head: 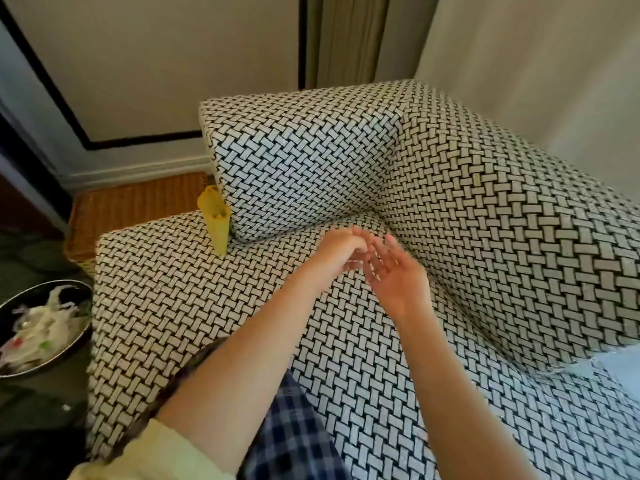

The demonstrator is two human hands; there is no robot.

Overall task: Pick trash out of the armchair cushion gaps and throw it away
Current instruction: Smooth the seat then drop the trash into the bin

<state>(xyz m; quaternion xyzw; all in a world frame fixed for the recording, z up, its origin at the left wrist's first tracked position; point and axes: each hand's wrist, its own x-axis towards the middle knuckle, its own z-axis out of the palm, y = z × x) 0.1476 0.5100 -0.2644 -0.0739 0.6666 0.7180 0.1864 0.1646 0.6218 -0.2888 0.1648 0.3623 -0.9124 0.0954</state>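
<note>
While the left hand and the right hand meet above the seat cushion, a yellow piece of trash stands in the armchair gap

The yellow piece is cone-shaped and stands nearly upright, wedged where the seat cushion meets the arm block on the left, well apart from both hands. The right hand is spread wide with straight fingers, palm turned toward the left hand. The left hand's fingers curl downward and touch the right fingertips, but blur makes it impossible to tell whether they hold anything. Both hands hover near the back corner of the seat. A dark round bin with white crumpled plastic inside sits on the floor at lower left, just beside the armchair front. A wicker basket lies behind it against the wall
</note>
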